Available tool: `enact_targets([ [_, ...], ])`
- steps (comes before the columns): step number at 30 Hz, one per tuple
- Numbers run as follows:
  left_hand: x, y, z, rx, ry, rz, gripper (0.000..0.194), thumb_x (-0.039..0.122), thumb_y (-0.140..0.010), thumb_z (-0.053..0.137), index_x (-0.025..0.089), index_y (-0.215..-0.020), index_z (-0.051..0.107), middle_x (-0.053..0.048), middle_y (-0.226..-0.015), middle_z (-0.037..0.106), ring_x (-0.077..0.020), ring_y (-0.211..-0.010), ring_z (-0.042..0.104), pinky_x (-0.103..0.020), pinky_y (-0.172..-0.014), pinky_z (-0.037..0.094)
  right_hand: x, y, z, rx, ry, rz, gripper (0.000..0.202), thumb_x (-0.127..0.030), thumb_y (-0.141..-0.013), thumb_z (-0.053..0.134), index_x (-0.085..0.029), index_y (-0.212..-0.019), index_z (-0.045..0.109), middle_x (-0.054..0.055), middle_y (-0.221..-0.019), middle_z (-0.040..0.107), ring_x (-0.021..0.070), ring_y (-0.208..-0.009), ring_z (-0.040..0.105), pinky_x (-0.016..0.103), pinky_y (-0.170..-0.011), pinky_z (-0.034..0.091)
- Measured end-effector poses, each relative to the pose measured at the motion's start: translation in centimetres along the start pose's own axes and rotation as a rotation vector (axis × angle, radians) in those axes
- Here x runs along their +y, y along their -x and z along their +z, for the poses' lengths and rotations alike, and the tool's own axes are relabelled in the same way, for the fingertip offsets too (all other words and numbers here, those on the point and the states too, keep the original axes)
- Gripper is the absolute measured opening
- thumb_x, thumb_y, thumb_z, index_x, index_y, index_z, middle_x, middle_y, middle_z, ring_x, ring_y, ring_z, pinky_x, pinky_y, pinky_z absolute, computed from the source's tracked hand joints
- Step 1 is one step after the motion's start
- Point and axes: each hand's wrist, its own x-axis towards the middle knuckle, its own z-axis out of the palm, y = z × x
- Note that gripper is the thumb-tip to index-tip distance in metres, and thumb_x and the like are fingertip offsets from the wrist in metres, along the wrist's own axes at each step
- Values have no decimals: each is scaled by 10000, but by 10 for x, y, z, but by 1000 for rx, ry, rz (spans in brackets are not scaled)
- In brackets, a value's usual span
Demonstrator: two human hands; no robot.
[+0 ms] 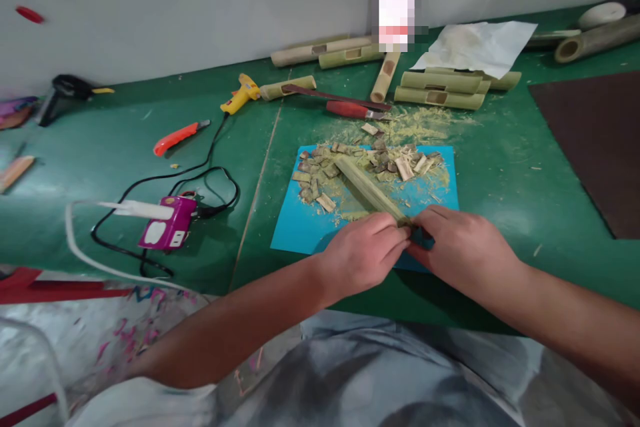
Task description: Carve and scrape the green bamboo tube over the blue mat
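Note:
My left hand (367, 250) is closed around the near end of a pale green bamboo piece (370, 190), which slants away from me over a blue sheet (293, 237). Close beside it, my right hand (460, 240) has its fingers pinched together at that same end. Something small and dark shows under the right fingers, too hidden to name. Bamboo chips (405, 168) and yellowish dust lie across the far half of the sheet.
Behind the sheet lie a red-handled knife (347, 109) and notched bamboo tubes (440, 97). Leftward are an orange cutter (176, 139), a yellow glue gun (241, 95) and a purple power socket (167, 223) with trailing cords. A dark brown board (595, 147) sits at right.

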Motion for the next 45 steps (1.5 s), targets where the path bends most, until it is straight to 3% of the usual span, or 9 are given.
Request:
enact_targets([
  [5,-8,-1,-7,-47,-116,11,323,271,-1024,369,147,-971,662,-57,-864,624,-146,-807,611,-253,-721,511,-2,0,0,10,1,17,136,-298,-823,611,-176,-764,621,28,-721,643,150,-607,574,278,-543,317],
  [9,-16,-5,-15,-6,-241,10,346,252,-1013,370,139,-840,647,-51,-781,580,-147,-742,567,-260,-682,469,-3,-1,-1,9,16,44,225,-361,-848,586,-180,-715,610,22,-674,622,132,-553,526,281,-521,272],
  [20,-12,-12,-14,-32,-249,20,333,232,-999,381,143,-781,616,-41,-759,547,-142,-717,532,-257,-647,425,-3,-1,-2,-17,10,49,211,-343,-860,556,-180,-740,617,30,-694,629,136,-571,538,282,-531,273],
  [23,-15,-12,-14,-67,-230,47,331,230,-1001,375,149,-794,620,-33,-751,544,-133,-697,529,-250,-634,426,-2,-1,-1,-17,-6,37,196,-325,-862,545,-179,-752,618,31,-705,630,137,-588,546,278,-538,284],
  [28,-22,-13,-17,73,-248,16,304,230,-1001,385,138,-858,637,-49,-772,572,-146,-739,553,-263,-671,451,-2,-3,-1,-46,7,94,239,-384,-846,580,-181,-727,623,28,-704,634,131,-570,529,284,-524,264],
  [33,-23,-13,-13,-27,-202,62,304,233,-1000,393,143,-860,648,-40,-763,578,-135,-718,563,-247,-653,451,-1,-5,-3,-64,-31,91,190,-348,-836,589,-182,-756,635,30,-717,648,136,-599,559,274,-543,302],
  [38,-36,-14,-17,163,-257,12,273,235,-1001,404,132,-926,645,-56,-820,599,-144,-768,574,-268,-703,470,-1,-6,-4,-77,-34,130,237,-404,-838,578,-197,-731,623,23,-725,655,140,-599,562,279,-538,302],
  [42,-27,-12,-15,-3,-264,68,330,241,-1007,374,145,-839,642,-40,-754,573,-134,-702,549,-244,-634,443,-1,-5,-4,-62,-34,97,206,-370,-834,594,-196,-728,616,17,-707,656,132,-589,559,271,-543,306],
  [45,-30,-11,-17,54,-278,60,313,250,-1009,380,136,-912,654,-50,-787,597,-139,-730,570,-249,-665,458,-1,-5,-3,-43,-27,104,220,-383,-834,596,-195,-724,614,13,-703,652,129,-589,557,271,-543,300],
])
